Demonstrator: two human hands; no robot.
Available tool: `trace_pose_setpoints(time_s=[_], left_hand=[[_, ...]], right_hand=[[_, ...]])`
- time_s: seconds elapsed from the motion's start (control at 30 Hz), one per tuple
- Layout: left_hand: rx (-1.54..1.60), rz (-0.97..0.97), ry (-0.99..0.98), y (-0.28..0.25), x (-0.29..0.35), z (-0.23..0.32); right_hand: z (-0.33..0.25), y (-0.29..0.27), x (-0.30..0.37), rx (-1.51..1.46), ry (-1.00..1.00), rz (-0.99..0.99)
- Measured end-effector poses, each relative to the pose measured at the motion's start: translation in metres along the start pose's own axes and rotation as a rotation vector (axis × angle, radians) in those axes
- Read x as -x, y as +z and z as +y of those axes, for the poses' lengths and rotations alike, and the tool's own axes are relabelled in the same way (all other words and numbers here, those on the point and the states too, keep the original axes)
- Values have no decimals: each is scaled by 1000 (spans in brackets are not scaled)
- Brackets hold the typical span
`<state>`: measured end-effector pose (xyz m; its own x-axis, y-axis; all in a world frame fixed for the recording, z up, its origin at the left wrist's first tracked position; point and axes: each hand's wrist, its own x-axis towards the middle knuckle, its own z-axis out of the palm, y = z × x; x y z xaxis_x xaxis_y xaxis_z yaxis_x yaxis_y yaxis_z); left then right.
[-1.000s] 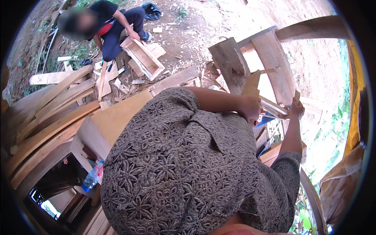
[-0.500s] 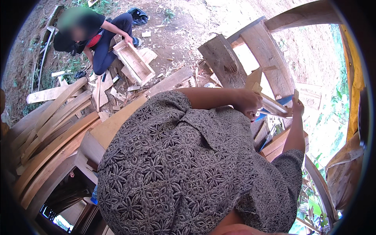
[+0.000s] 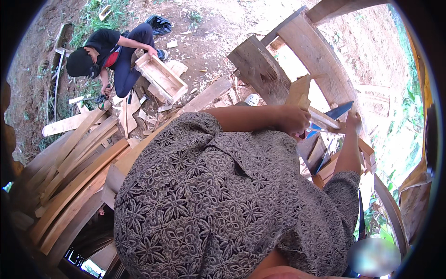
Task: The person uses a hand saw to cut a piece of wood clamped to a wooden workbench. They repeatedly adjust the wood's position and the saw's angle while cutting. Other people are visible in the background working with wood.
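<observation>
My left hand is closed, its fingers curled beside an upright wooden block; what it grips is hidden by the hand. My right hand is closed around the end of a piece of wood that spans the gap between the hands. Just below that wood runs a narrow pale strip, and whether either hand grips it cannot be made out. Under and behind the wood lies a flat blue thing. Near my right forearm stand more wooden boards.
Wide boards stand beyond my hands. At the upper left a crouching person steadies a wooden box with one hand and holds a dark tool in the other. Long planks are piled at left. Wood scraps litter the ground.
The whole view has shifted slightly. My hands stay almost in place at the wood. The other person's lower hand now shows with a dark tool, and a blurred patch has appeared at the lower right.
</observation>
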<state>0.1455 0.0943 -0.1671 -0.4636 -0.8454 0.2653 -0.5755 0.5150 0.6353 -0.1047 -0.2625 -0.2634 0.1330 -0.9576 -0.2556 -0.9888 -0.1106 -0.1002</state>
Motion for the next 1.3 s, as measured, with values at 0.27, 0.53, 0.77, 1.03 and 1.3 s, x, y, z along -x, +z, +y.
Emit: trace_pose_setpoints(time_s=[0.27,0.53,0.77,1.03,1.3], left_hand=[[111,50,-21,-23,-23,-12],[273,122,-124,-18,-47,-30],[324,278,-233,-9,-55,-48],[472,240,-315,-36,-54,-52],[452,488,-214,-35,-79,-59]], right_hand=[[95,-16,39,-738,220,-290],[92,23,180,-1161,364,-189],[3,112,269,-526,-436,-279],[-47,124,290,-180,-476,-273],[-36,147,291,-281,-505,102]])
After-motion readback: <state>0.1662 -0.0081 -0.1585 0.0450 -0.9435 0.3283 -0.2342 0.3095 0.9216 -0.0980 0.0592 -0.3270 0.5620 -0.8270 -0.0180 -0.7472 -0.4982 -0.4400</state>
